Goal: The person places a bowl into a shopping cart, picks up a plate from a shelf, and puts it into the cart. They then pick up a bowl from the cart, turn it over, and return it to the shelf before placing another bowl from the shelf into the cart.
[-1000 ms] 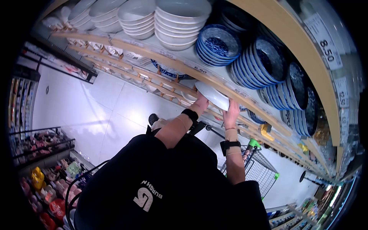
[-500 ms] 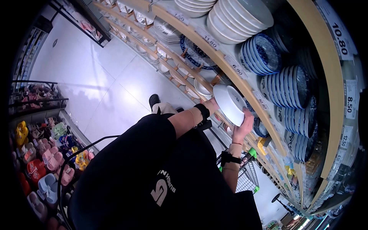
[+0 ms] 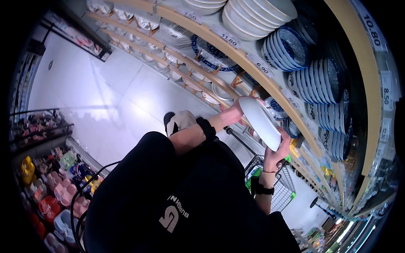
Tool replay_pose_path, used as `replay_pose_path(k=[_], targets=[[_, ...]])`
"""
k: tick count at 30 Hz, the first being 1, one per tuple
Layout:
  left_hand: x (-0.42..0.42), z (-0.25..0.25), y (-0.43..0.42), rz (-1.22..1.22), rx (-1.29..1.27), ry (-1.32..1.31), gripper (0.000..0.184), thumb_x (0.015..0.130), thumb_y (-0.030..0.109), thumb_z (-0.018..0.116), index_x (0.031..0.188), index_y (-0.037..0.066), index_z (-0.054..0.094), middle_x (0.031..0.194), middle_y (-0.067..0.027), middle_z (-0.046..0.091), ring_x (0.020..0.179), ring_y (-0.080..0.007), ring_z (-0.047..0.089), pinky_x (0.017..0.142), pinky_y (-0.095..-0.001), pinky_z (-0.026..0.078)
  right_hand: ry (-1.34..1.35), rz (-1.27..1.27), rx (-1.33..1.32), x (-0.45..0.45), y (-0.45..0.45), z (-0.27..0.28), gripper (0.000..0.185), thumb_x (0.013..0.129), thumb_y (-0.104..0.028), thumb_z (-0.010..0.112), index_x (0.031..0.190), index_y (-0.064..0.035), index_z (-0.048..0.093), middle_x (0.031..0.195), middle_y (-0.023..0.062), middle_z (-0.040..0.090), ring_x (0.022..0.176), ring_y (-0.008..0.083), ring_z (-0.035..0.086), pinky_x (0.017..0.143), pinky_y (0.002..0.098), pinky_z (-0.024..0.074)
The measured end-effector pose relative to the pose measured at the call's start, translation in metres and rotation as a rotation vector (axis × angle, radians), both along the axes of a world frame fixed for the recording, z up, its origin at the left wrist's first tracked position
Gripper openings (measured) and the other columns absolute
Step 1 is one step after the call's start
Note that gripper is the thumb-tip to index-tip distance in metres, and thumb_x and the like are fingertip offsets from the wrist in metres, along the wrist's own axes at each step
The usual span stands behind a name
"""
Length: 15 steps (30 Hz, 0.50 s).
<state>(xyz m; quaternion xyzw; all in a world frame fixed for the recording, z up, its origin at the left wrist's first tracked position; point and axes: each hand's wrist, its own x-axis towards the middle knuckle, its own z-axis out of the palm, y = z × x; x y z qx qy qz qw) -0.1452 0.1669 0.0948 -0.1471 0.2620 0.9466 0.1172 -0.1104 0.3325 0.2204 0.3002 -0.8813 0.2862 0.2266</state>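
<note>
Left hand (image 3: 233, 114) and right hand (image 3: 278, 149) are closed on opposite ends of a white dish (image 3: 263, 124), which is held tilted between them, near the wooden front edge of a shelf (image 3: 272, 85). On that shelf, blue-and-white bowls (image 3: 310, 83) are stacked near a pile of white bowls (image 3: 251, 21), and a wire shopping cart (image 3: 283, 188) with green fittings is seen beyond the right wrist.
</note>
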Motion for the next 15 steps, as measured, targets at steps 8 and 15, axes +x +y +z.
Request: replay_pose_path(k=[8,15], targets=[[0.062,0.064,-0.020,-0.136,-0.482,0.331,0.031,0.083,0.011,0.068,0.111,0.001,0.059,0.106,-0.0048,0.064,0.094,-0.0097,0.058,0.083,-0.0257,0.047,-0.294,-0.388,-0.269,0.055,0.005,0.022,0.011,0.081,-0.002,0.065,0.090,0.0006,0.061,0.074,0.0093,0.063,0.065,0.0156,0.059,0.065,0.0276,0.0468],[0.113,0.087,-0.025,-0.153,-0.460,0.413,0.032,0.089,0.011,0.061,0.117,-0.002,0.053,0.108,-0.0060,0.062,0.096,-0.0101,0.057,0.083,-0.0275,0.048,-0.772,-0.522,-0.652,0.123,0.015,0.024,0.059,0.082,-0.009,0.068,0.130,0.0074,0.038,0.121,0.0152,0.053,0.103,0.0202,0.054,0.094,0.0304,0.0414]])
